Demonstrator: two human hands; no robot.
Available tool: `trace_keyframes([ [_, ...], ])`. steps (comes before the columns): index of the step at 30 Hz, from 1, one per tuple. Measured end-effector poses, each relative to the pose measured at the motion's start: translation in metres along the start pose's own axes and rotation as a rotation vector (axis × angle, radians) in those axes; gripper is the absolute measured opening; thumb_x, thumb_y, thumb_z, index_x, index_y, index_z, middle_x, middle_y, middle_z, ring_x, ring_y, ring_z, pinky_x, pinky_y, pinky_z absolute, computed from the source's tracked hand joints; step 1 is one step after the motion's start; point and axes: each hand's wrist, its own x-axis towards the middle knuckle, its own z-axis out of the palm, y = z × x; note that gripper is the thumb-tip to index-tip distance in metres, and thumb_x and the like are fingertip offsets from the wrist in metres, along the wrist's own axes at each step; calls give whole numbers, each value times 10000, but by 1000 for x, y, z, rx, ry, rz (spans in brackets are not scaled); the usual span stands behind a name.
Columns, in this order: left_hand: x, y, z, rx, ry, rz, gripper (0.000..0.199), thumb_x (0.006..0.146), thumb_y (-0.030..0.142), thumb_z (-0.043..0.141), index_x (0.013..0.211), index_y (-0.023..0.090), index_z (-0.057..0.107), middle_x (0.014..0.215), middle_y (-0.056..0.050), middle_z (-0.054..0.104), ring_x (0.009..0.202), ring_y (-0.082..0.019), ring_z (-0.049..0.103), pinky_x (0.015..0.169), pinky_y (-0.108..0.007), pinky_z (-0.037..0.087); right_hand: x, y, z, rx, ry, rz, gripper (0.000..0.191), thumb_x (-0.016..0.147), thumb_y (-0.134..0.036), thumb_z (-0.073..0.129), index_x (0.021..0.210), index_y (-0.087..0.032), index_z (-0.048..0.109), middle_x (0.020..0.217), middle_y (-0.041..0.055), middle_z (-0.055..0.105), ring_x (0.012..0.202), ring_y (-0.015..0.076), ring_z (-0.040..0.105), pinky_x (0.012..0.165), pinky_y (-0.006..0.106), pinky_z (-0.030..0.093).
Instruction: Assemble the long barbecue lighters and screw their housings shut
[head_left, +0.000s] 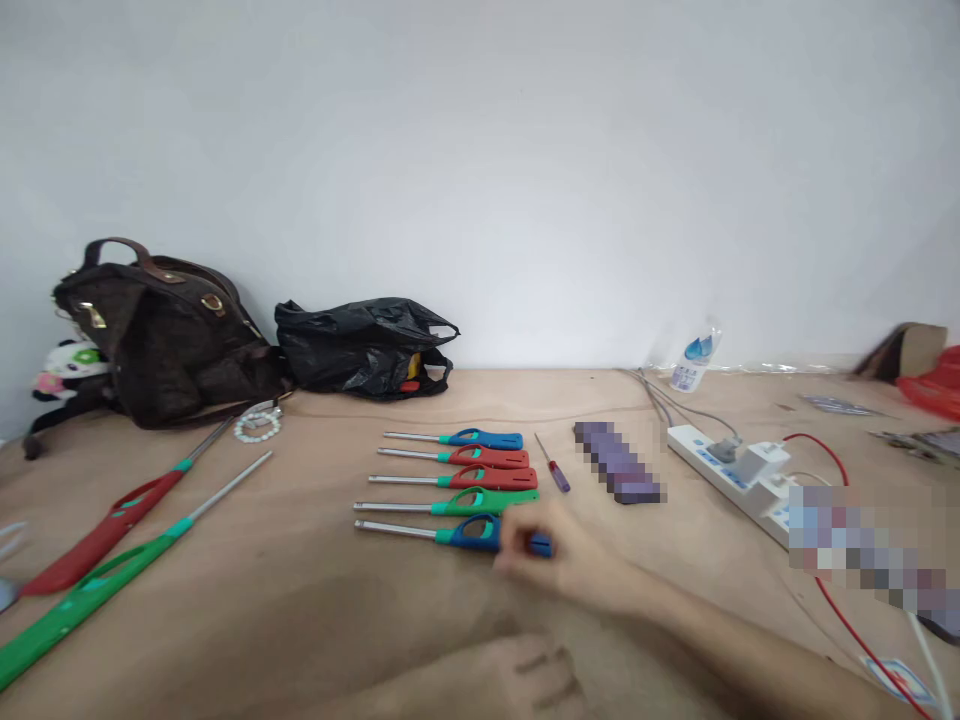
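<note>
Several long-nosed gas lighters lie in a row on the brown table, their metal barrels pointing left. My right hand [547, 545] reaches in from the right, thumb and fingers closed around the handle of the nearest blue lighter [472, 534]. Just beyond it lies a green lighter [480, 501], followed by a red lighter [487, 478], another red lighter [491, 457] and a far blue lighter [487, 439]. Low in the view, my left hand [525, 675] rests near the front, slightly blurred, its fingers loosely apart and holding nothing visible. A small screwdriver [557, 473] sits right of the row.
At left lie a larger red lighter [112, 530], a larger green lighter [105, 585] and a bead bracelet [257, 427]. A dark bag [172, 340] and black plastic bag [360, 345] stand against the wall. Right are a pixelated purple object [619, 465] and a power strip [720, 475] with cables.
</note>
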Motion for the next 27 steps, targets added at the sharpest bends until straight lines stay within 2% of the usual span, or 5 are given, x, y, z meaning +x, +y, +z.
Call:
trace_keyframes([
  [3,11,-11,-20,-28,11,129,567,900,307,461,1445,269,309,1491,-43,365,1354,-305,348,1089,-509,376,4,48,-27,-440,362,188,209,862,-358,490,672,-274,517,620,60,565,568,240,539,504,376,386],
  [11,37,-35,-55,-70,-14,343,588,886,198,513,1440,165,319,1500,-127,346,1373,-306,324,1094,-480,350,5,96,-48,-923,296,368,177,896,-276,449,743,-213,513,830,107,654,748,255,622,576,333,394],
  [18,39,-44,-54,-43,120,302,359,897,173,483,1254,181,519,1229,-113,589,1155,-291,523,977,-471,439,6,59,-74,-226,618,115,203,888,-396,508,857,-196,519,814,66,628,672,184,603,565,293,445],
  [22,45,-50,-52,-44,225,308,244,902,116,446,1101,180,572,1077,-76,633,1005,-254,569,898,-414,458,8,36,-57,244,514,14,228,926,-434,475,909,-207,467,799,40,640,536,130,574,465,251,428],
  [27,47,-54,-48,-113,250,342,267,905,82,388,1083,176,563,1054,-74,626,944,-228,569,839,-371,462,3,27,-32,182,302,-1,170,948,-368,476,922,-204,509,692,-1,594,611,142,605,580,270,482],
])
